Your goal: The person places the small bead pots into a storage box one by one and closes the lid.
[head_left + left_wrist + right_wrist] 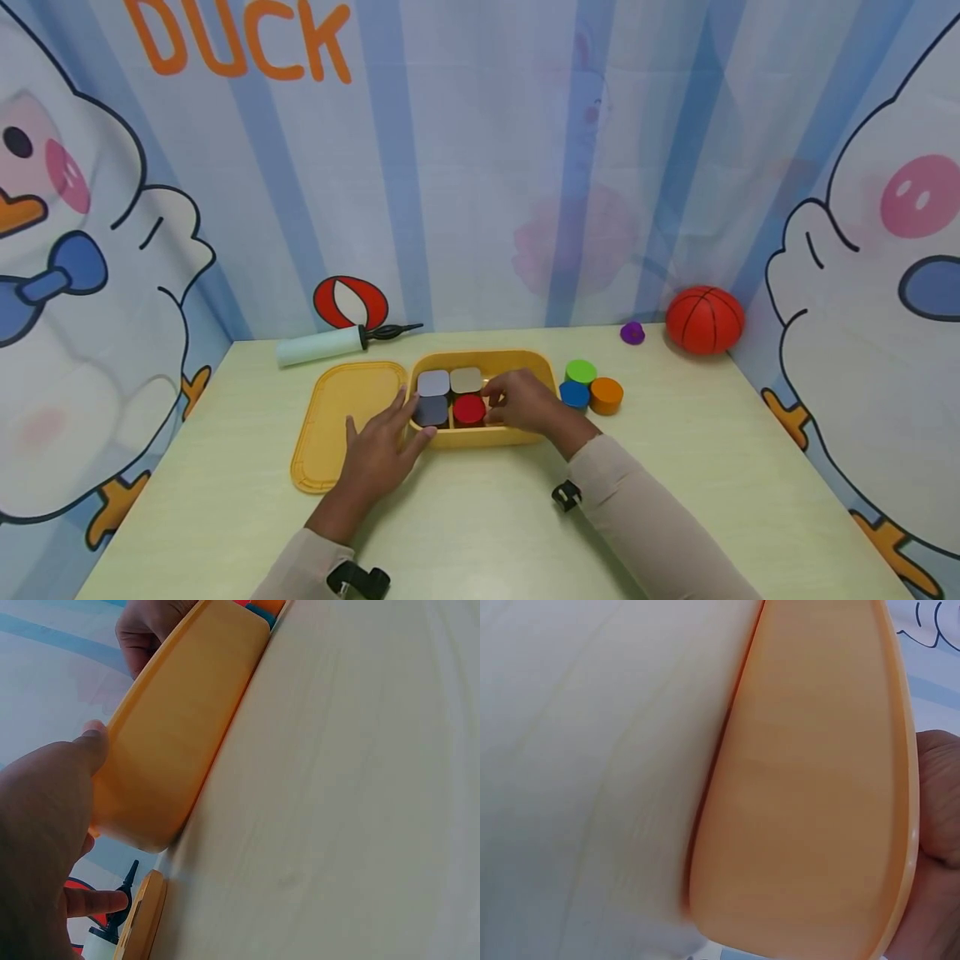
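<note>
A yellow box [472, 439] with divided compartments stands on the table. In its left part sit a pale lilac block [433, 383], a beige block [466, 381], a slate-grey block [431, 411] and a round-topped red block [469, 409]. My left hand [378, 454] touches the box's near left corner, its fingers spread and fairly straight, the thumb at the near rim. My right hand [525, 404] reaches down inside, curled fingertips right beside the red block; I cannot tell whether they pinch anything. In the right wrist view the box wall [802, 787] hides those fingertips.
A yellow lid [330, 433] lies left of the box. Green [581, 372], blue [574, 394] and orange [607, 396] cylinders stand close by its right end. Behind are a hand pump [322, 345], a small purple object [632, 333] and a red ball [705, 321]. A printed curtain [480, 167] backs the table.
</note>
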### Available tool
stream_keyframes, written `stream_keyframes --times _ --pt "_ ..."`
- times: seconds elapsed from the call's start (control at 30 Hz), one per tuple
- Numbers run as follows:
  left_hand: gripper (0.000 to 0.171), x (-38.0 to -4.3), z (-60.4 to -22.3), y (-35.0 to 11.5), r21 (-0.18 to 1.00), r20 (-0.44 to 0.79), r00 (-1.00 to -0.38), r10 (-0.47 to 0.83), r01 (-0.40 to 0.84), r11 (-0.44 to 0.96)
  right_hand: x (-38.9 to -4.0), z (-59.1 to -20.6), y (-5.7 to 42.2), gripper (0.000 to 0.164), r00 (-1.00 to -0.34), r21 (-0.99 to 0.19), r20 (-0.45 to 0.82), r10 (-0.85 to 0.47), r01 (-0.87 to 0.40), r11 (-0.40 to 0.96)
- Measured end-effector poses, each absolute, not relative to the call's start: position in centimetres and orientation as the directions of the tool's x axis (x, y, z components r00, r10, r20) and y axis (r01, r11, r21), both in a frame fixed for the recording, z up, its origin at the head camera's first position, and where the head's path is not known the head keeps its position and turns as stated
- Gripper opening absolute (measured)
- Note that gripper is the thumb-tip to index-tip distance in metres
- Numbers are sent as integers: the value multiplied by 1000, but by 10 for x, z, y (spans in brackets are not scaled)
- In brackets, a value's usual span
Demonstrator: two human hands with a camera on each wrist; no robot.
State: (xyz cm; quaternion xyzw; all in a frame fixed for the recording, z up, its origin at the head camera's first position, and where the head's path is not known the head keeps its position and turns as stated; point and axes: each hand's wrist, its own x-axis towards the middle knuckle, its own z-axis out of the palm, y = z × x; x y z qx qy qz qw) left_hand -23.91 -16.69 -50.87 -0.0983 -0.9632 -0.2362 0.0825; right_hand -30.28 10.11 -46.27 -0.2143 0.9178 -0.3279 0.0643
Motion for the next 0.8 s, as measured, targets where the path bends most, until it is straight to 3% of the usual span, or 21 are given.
stream_keyframes --times 0.8 --pt "78 -239 -509 -168 435 200 -967 159 233 870 -299 -457 114 34 -884 -694 117 -452 -399 599"
